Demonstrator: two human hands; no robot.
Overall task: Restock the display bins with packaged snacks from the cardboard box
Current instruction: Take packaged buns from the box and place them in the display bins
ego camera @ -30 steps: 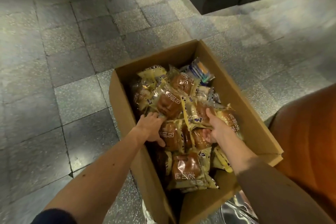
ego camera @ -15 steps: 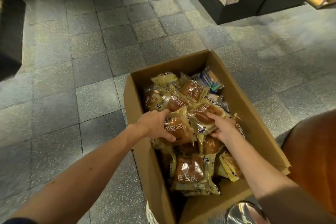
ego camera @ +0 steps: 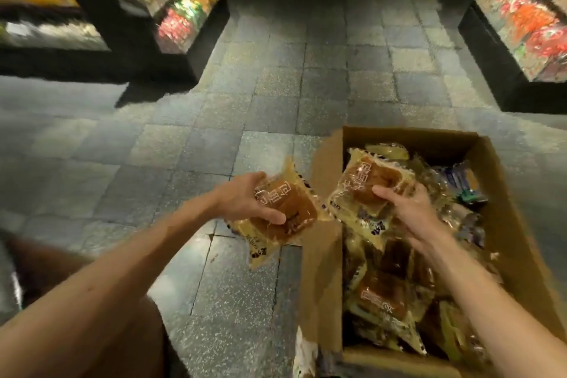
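Snack pack now outside box, left grip clamping it, right grip clamping second pack

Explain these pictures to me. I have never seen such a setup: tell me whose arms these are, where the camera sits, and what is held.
There is no machine here: these are a person's two bare arms. Every picture comes from one wide-angle camera worn on the person's head, looking forward and down. A cardboard box stands on the tiled floor, full of wrapped buns. The left hand grips one bun packet out over the floor beside the box. The right hand grips a second packet above the box. Further off, blurred, stand display bins of colourful packets.
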